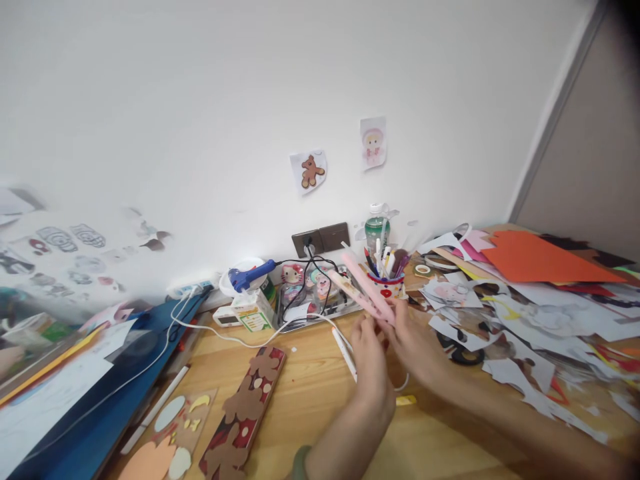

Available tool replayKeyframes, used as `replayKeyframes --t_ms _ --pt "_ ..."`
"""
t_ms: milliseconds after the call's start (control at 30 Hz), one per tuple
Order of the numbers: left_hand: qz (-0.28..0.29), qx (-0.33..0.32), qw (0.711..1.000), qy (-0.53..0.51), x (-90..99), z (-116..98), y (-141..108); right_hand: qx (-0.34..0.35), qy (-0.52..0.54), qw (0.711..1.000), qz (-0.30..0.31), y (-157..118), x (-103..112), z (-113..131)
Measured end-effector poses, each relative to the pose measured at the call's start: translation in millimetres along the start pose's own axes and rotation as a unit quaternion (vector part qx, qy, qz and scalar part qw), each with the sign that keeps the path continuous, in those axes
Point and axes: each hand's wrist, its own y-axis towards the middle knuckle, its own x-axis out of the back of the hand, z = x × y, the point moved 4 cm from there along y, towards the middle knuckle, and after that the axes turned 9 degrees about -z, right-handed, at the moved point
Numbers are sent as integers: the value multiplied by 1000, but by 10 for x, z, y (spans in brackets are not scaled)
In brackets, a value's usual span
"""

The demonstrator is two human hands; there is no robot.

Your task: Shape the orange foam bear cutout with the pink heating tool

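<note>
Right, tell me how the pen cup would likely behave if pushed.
The pen cup may tip easily, since its pens stand well above the rim. They lean at different angles, so they'd probably shift. Pushed back, it might bump the bottle behind it.

The pink tool (369,288) has two long, narrow arms, which join at the near end and stand spread apart at the far tips, like a slim V. The lower arm shows a pale, yellowish part. The tool is held in the air, tilted, above the worktop (310,373); its tips point up and leftward, to the back edge.
</note>
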Motion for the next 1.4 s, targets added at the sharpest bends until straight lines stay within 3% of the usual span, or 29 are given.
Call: replayKeyframes --t_ms 100,200,267,433,600,700,833,933,1033,1133,1400 --pt "49 -57 988 134 196 -16 -64 61 -77 995 26 157 -3 -159" --pt "131 -225 910 322 419 -96 -123 94 -99 989 62 284 -36 -318" --pt "156 -270 867 389 574 -116 -135 115 -95 985 85 341 -90 -383" --pt "174 -328 814 447 775 -176 -181 158 -85 977 110 428 -291 -411" --pt "172 -400 758 486 828 -231 -246 166 -122 977 53 453 -410 -356" --pt "148 -440 664 585 862 -373 -193 173 -156 972 13 432 -415 -308" --pt "64 -464 467 750 891 -853 88 196 -182 964 -15 386 -340 -232" --pt "51 -478 324 815 867 -1181 401 216 -186 958 -31 342 -224 -161" --pt "36 -459 301 835 869 -1309 724 233 -185 954 -43 288 -98 -98" --pt "25 -426 297 854 886 -1262 959 256 -180 949 -41 220 1 -57" --pt "28 -402 331 854 873 -1253 1133 343 -152 927 -5 -15 164 -14"
